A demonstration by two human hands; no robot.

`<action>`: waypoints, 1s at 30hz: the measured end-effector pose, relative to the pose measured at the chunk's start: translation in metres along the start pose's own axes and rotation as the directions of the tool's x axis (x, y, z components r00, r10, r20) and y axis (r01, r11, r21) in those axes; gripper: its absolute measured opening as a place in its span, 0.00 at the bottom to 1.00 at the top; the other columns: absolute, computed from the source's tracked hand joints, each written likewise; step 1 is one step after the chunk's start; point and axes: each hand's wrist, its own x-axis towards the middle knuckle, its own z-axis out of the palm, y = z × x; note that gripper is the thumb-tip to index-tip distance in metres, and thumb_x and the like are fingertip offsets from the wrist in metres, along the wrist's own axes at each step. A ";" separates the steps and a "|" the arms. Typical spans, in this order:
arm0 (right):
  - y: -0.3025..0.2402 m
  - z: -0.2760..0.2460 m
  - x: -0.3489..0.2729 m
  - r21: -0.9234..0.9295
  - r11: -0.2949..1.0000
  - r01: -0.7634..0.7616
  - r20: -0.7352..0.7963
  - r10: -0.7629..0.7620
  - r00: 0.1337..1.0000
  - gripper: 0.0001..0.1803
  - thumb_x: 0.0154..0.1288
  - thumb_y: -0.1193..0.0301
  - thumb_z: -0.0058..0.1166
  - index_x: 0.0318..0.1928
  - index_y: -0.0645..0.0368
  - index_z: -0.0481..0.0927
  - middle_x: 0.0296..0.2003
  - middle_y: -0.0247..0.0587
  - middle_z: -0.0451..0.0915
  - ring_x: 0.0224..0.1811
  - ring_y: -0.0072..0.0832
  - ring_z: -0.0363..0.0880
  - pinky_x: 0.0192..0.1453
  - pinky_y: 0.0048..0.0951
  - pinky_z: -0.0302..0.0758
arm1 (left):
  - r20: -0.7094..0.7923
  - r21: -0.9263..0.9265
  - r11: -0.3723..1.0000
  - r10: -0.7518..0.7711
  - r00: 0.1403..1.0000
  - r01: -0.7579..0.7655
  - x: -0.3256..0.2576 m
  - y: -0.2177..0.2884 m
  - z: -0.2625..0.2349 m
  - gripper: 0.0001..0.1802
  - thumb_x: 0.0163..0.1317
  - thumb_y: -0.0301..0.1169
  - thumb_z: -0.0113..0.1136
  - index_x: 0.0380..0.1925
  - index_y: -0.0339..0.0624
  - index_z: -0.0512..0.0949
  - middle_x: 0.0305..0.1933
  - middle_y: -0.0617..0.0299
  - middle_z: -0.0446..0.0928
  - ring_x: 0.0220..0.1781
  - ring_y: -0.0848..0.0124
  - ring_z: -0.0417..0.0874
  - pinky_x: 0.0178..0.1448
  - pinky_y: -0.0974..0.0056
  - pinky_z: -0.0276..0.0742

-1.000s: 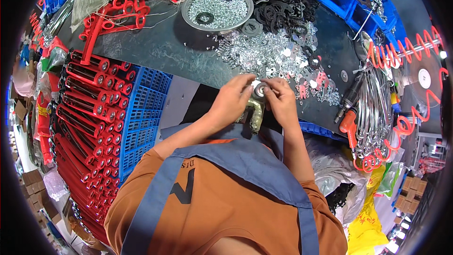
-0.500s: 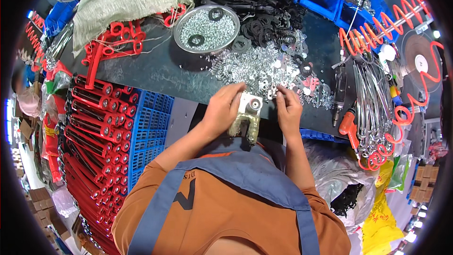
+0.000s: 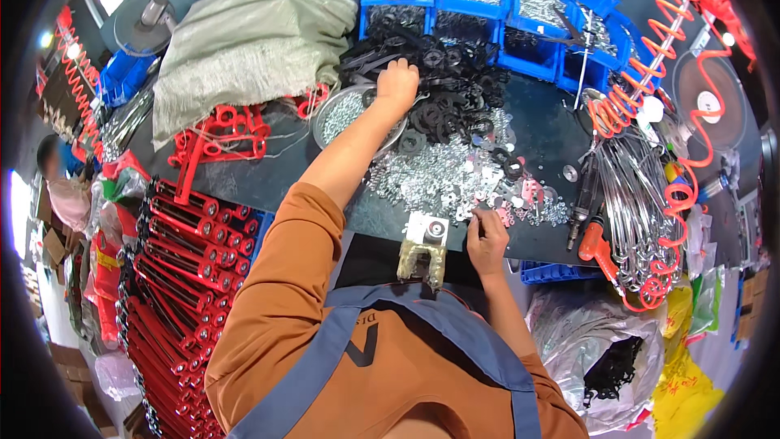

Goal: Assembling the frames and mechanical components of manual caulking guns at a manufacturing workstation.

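My left hand [image 3: 397, 85] reaches far forward over the metal bowl [image 3: 318, 132] to the heap of black plastic parts [image 3: 467, 106]. Its fingers curl down at the near side of that heap, and what they grip is hidden. My right hand [image 3: 487, 242] stays at the bench's front edge, thumb and fingertips drawn together by the loose metal parts; anything between them is too small to make out. Between my arms, close to my body, stands a metal fixture [image 3: 427, 230] with a round post on top and a yellowish wrapped, forked base. Neither hand touches it.
Small metal pieces [image 3: 431, 175] lie spread across the dark bench [image 3: 536, 102]. Blue bins [image 3: 463, 8] line the back, beside a pale woven sack [image 3: 252, 32]. Red handles [image 3: 191, 252] are stacked at left. An orange-gripped power tool [image 3: 597, 242] and metal rods [image 3: 638, 219] hang at right.
My left hand has left the fixture and moved forward to the black parts. My right hand remains near the metal pieces, its fingers drawn together. The whole view has shifted, showing more of the bench's back.
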 end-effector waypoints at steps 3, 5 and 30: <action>0.003 -0.001 -0.001 0.026 1.000 0.010 -0.058 -0.008 0.998 0.07 0.57 0.83 0.53 0.37 0.66 0.78 0.30 0.46 0.77 0.27 0.34 0.75 0.30 0.30 0.72 | 0.071 -0.031 0.995 0.092 0.993 -0.090 0.009 -0.005 0.003 0.05 0.51 0.25 0.58 0.29 0.37 0.79 0.35 0.49 0.77 0.42 0.52 0.81 0.46 0.54 0.79; 0.004 -0.002 -0.001 0.039 0.999 -0.004 -0.062 0.007 0.998 0.07 0.57 0.83 0.53 0.37 0.66 0.78 0.30 0.45 0.77 0.27 0.34 0.76 0.31 0.30 0.72 | 0.073 -0.003 0.983 0.182 0.981 -0.182 0.012 -0.015 -0.008 0.04 0.51 0.23 0.55 0.24 0.37 0.79 0.35 0.50 0.77 0.42 0.54 0.80 0.46 0.56 0.78; -0.086 -0.006 0.086 0.191 0.936 -0.294 0.178 0.262 0.949 0.19 0.63 0.63 0.59 0.45 0.65 0.73 0.25 0.43 0.77 0.18 0.25 0.69 0.24 0.31 0.67 | 0.400 -0.908 0.041 -0.213 0.891 0.417 -0.149 0.077 -0.180 0.09 0.65 0.26 0.54 0.43 0.34 0.71 0.27 0.65 0.69 0.22 0.80 0.68 0.26 0.73 0.64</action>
